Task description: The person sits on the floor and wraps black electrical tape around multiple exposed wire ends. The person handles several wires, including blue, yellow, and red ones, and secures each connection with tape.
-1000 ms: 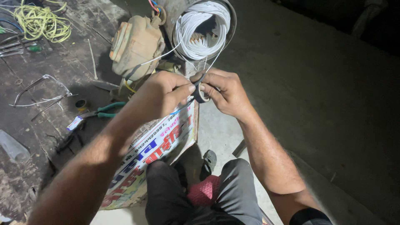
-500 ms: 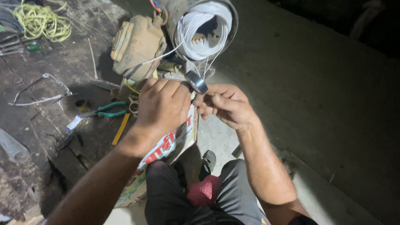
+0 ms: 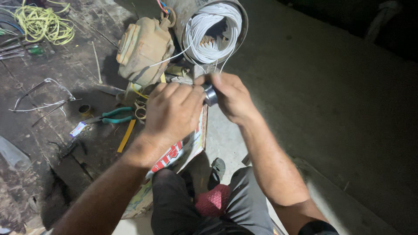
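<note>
The small ring [image 3: 210,94] pinched between the left hand [image 3: 173,112] and the right hand [image 3: 233,98] looks like smooth metal with a dull grey shine. The coiled wire [image 3: 211,32] has glossy white plastic insulation and sits in a rusty, rough metal drum [image 3: 185,8]. The pouch [image 3: 143,48] is worn, matt tan cloth. The pliers [image 3: 111,116] have green rubbery grips and dark metal jaws. The yellow wire tangle [image 3: 41,24] is shiny plastic. The printed sheet [image 3: 183,150] looks like glossy card or woven plastic. The floor [image 3: 331,109] is matt, gritty concrete.
</note>
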